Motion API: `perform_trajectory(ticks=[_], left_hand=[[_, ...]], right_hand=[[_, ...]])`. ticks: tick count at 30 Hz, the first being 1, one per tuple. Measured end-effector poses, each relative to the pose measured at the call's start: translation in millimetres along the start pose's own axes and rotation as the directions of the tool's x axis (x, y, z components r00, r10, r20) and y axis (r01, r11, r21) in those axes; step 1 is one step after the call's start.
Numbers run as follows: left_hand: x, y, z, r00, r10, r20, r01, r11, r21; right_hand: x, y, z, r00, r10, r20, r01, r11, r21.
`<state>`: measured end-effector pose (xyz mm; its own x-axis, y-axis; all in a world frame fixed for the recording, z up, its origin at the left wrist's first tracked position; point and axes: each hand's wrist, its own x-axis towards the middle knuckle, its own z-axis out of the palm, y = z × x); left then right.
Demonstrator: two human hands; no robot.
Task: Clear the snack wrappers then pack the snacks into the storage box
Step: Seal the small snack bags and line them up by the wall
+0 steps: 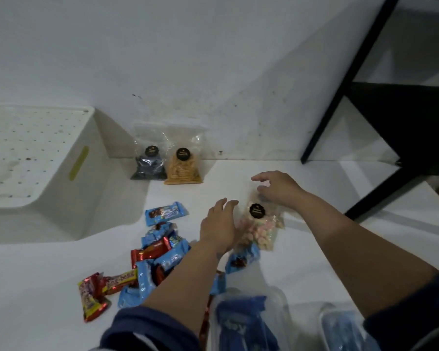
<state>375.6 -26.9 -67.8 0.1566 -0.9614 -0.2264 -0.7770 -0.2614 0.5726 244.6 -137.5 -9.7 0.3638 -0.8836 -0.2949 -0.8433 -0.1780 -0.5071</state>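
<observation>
Head view looks down on a white table (302,262) where both hands close in on a clear bag of pastel candies (260,230) lying between them. Left hand (219,228) rests against the bag's left side with its fingers straight and together; right hand (279,187) hovers over the bag's top edge, fingers spread and loosely bent, gripping nothing that I can make out. Judging by looks, the bag is light, crinkly and slippery, its contents loose and shifting, so the sealed top flap near the black sticker seems the surest place to pinch. Blue and red snack bars (160,249) lie scattered to the left, and two more clear bags (167,163) lean against the wall.
</observation>
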Motion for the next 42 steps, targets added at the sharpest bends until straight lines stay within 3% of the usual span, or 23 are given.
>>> perform_trajectory(ticks=[6, 12, 17, 24, 42], left_hand=[[-7.8, 25.8, 49.4, 0.995, -0.099, 0.014, 0.100, 0.978, -0.182], [-20.1, 26.4, 60.8, 0.995, -0.059, -0.085, 0.045, 0.986, -0.161], [-48.3, 27.3, 60.0, 0.999, -0.007, -0.033, 0.005, 0.999, -0.044], [-75.2, 34.9, 55.0, 0.997, 0.073, -0.007, -0.072, 0.992, 0.101], [-76.9, 30.8, 58.4, 0.997, 0.083, 0.006, -0.083, 0.996, 0.015]], right_hand=[[-8.2, 42.1, 11.9, 0.992, 0.128, -0.002, -0.128, 0.991, 0.042], [-19.9, 58.1, 0.3, 0.979, 0.110, -0.174, -0.093, 0.990, 0.104], [-57.8, 71.0, -6.5, 0.984, 0.063, -0.169, -0.049, 0.995, 0.088], [-99.5, 90.3, -5.2, 0.984, 0.128, -0.125, -0.089, 0.956, 0.280], [-101.7, 78.8, 8.7, 0.967, 0.165, -0.195, -0.112, 0.960, 0.258]])
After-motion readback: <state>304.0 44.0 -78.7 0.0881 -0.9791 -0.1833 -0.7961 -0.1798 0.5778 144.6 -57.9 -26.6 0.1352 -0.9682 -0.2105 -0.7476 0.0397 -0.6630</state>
